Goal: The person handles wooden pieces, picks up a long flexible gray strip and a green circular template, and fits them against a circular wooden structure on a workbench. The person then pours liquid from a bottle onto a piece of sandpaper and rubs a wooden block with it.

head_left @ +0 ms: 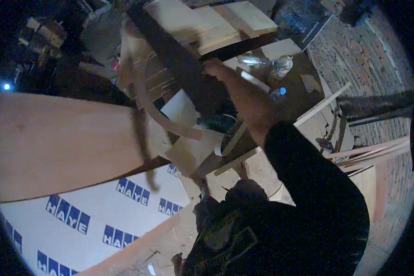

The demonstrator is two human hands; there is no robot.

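My right arm reaches up and away over the cluttered work table. At its end my right hand [214, 69] has its fingers curled in at the right edge of a long dark board [175, 50], which slants across the table. Pale wooden panels [216, 27] lie just beyond that hand. A curved wooden strip [158, 112] bends along the left of the dark board, with a white sheet [179, 108] between them. Low by my body, a small part of what appears to be my left hand [177, 262] shows; its fingers cannot be made out.
Clear plastic bottles [255, 60] lie on the table to the right. At left stands a large plywood sheet [64, 142] above a white printed sheet [138, 225]. A thin wood strip [324, 105] juts out at right, near a brick wall [382, 64]. My feet [203, 186] are beneath the table edge.
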